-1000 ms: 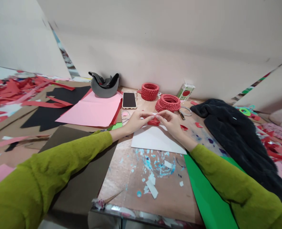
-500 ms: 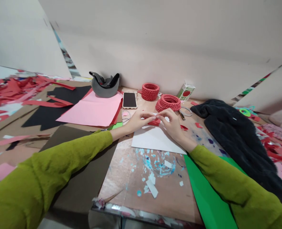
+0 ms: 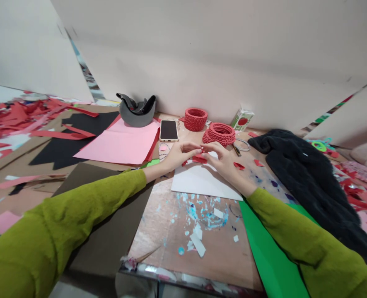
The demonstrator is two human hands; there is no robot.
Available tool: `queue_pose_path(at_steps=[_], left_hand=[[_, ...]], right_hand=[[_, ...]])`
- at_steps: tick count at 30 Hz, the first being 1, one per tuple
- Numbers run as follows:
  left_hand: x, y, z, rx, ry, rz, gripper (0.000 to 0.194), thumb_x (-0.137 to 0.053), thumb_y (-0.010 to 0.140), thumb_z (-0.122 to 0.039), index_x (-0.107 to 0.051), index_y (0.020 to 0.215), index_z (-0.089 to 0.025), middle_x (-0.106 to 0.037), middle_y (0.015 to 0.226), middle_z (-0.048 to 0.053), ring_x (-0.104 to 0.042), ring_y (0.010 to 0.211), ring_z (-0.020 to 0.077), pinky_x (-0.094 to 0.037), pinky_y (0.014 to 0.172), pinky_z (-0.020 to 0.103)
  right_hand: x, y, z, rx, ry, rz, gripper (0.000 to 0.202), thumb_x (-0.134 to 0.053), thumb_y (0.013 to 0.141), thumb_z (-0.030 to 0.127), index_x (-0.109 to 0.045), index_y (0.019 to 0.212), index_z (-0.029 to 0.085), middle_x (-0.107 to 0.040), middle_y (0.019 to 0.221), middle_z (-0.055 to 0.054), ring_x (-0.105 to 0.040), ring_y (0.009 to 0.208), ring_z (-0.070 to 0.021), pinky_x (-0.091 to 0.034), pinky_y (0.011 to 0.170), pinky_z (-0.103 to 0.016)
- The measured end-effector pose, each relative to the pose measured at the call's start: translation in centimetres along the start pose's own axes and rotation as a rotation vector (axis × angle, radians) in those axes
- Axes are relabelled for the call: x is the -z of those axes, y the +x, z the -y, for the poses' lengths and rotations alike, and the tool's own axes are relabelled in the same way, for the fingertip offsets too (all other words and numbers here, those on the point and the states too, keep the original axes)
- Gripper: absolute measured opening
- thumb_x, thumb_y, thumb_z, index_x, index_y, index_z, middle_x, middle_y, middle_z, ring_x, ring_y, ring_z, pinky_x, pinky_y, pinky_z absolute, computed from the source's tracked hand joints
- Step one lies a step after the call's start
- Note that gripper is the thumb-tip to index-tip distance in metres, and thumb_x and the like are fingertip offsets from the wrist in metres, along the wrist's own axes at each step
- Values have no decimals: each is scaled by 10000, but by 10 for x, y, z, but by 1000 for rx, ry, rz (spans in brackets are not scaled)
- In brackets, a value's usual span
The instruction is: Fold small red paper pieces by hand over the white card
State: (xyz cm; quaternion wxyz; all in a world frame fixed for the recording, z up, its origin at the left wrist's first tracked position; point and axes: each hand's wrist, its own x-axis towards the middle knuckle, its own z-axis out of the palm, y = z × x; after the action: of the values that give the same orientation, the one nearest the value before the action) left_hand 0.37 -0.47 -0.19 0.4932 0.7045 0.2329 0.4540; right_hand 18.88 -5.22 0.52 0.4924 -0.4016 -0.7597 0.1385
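My left hand (image 3: 179, 156) and my right hand (image 3: 220, 162) meet fingertip to fingertip above a white sheet (image 3: 202, 182). Between them the fingers pinch a small red paper piece (image 3: 202, 149), mostly hidden by the fingertips. Just below, more red paper (image 3: 199, 159) shows against the sheet; whether it joins the pinched piece I cannot tell. Two small folded red paper pieces (image 3: 239, 166) lie to the right of my right hand. Behind the hands stand a red ring of stacked folded paper (image 3: 196, 120) and further similar red rings (image 3: 222, 133).
A phone (image 3: 169, 130), a grey cap (image 3: 136, 116) and pink paper (image 3: 121, 142) lie to the left. A small carton (image 3: 242, 119) stands by the wall. Dark fuzzy cloth (image 3: 301, 174) and green card (image 3: 270, 256) are on the right. White scraps (image 3: 197, 244) dot the table.
My fingers have shifted slightly around the small red paper piece, and more red shows below the fingertips. Both arms stay in nearly the same place.
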Motion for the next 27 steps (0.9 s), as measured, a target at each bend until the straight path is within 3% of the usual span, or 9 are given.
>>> queue_pose_path(at_steps=[6,17,22,27], left_hand=[[-1,-1,0,8,31,8,278,-655,787,-302,-691,986,-112,-705,921,84,-638,779,131,-491,689,223],[-2,-3,-3,62,44,20,270,-664,775,-333,-715,906,-102,-705,833,80,-607,679,110,-459,593,196],[-2,-4,-5,121,64,-8,289,-680,751,-346,-723,882,-92,-682,731,60,-540,552,89,-386,466,184],[0,-3,-5,146,6,-20,268,-694,733,-333,-727,859,-98,-695,739,63,-562,563,90,-413,496,189]], right_hand=[[0,0,3,-2,-34,-49,197,-538,895,234,-682,1028,208,-662,960,-59,-611,918,-187,-474,837,-349],[-3,-5,-5,-55,-20,-99,179,-645,818,279,-643,980,202,-684,906,-38,-641,830,-187,-504,771,-341],[-3,-4,2,19,-83,-118,19,-622,806,220,-625,803,202,-668,837,-36,-628,825,-194,-488,782,-358],[-4,-3,11,79,-144,-135,79,-608,788,155,-619,734,211,-661,856,-49,-616,854,-210,-473,804,-387]])
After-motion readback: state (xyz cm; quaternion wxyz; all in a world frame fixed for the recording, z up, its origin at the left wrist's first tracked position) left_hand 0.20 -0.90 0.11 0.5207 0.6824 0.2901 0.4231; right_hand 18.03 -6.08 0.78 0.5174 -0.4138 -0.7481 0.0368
